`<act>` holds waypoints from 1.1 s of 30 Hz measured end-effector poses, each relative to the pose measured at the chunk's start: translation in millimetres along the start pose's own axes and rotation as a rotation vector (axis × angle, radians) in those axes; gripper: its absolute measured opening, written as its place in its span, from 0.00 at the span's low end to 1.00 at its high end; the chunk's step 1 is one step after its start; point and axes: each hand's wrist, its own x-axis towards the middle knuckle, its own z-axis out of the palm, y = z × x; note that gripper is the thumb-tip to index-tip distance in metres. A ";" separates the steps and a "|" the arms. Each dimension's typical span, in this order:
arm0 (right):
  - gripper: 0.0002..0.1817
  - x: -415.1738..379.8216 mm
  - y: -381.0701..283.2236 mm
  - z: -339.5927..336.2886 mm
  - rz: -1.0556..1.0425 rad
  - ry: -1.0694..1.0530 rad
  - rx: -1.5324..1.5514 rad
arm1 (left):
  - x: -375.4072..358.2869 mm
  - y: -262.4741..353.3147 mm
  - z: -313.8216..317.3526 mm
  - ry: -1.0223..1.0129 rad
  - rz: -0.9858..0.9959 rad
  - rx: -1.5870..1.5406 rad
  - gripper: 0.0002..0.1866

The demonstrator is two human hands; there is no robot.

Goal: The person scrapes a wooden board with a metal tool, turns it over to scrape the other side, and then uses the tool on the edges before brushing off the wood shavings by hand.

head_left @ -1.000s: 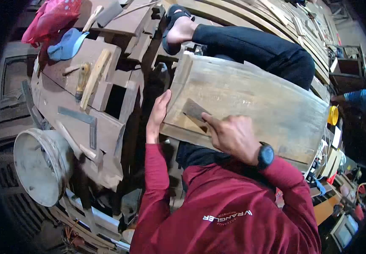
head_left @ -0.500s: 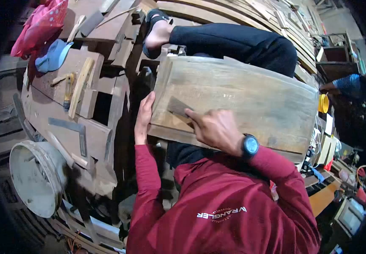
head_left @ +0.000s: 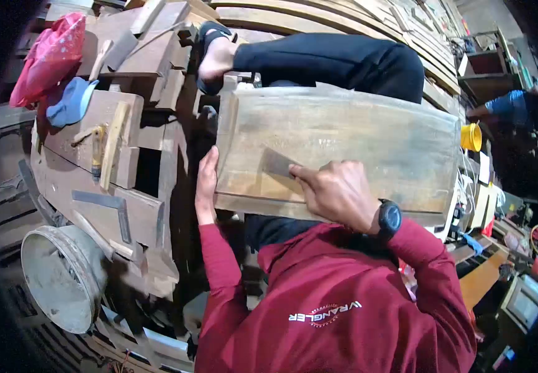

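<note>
A wide wooden panel (head_left: 374,143) with a raised border lies across the lap. My right hand (head_left: 340,193), with a dark watch at its wrist, grips a flat brown rectangular piece (head_left: 277,163) that rests on the panel's face, left of its middle. Fingers and thumb close on that piece's right end. My left hand (head_left: 206,183) is at the panel's left edge, its fingers stretched upward along the side and its palm against the edge.
On the left are a worktable (head_left: 64,168) with a metal square (head_left: 123,214), a yellow-handled tool (head_left: 97,149) and a blue cloth (head_left: 73,102). A white bucket (head_left: 64,280) stands below. Another person (head_left: 517,112) is at the far right, near a yellow container (head_left: 471,137).
My right hand has moved right with the brown piece across the panel. The view has shifted a little; my left hand stays at the left edge.
</note>
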 end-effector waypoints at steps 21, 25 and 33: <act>0.13 -8.8 39.5 -20.4 0.027 0.155 -0.053 | 6.6 4.4 1.1 -0.008 0.011 0.063 0.31; 0.15 23.0 35.5 10.1 -0.022 0.192 0.012 | 4.2 6.5 8.6 0.022 0.002 0.079 0.31; 0.18 17.5 39.8 5.2 0.010 0.101 -0.015 | 11.5 1.1 5.4 0.010 0.006 0.069 0.30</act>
